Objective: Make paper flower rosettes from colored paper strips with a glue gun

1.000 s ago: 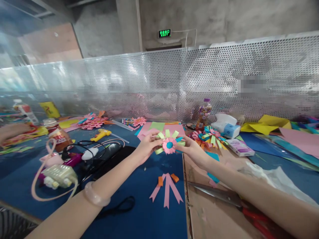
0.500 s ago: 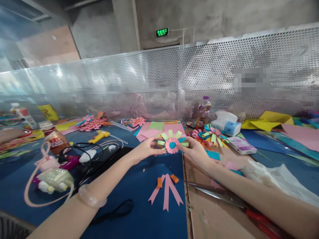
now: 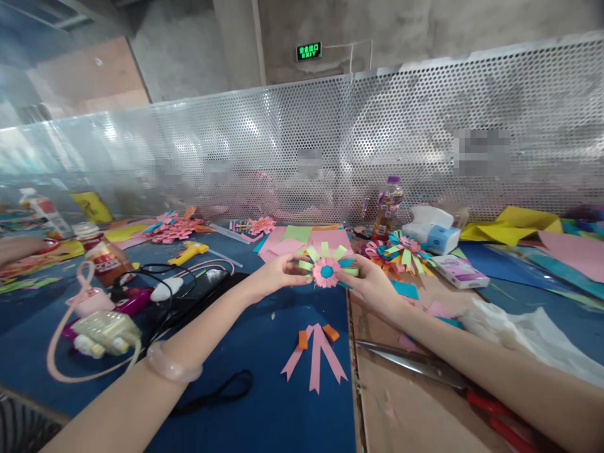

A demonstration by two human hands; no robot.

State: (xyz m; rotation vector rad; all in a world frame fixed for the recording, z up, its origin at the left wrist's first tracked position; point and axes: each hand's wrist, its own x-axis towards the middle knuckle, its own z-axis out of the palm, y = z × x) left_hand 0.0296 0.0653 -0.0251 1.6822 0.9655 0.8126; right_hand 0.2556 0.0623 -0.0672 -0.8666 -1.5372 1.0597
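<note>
Paper flower point(image 3: 327, 270) — pinched by left hand point(image 3: 276, 275) and right hand point(image 3: 370, 283) — sits slightly higher than before.

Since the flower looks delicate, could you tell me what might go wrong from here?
The paper flower is pinched between the left hand and right hand, so a hard squeeze could flatten its looped petals. The right forearm lies just above the scissors and might catch the blades. Loose pink strips below could be brushed away.
</note>
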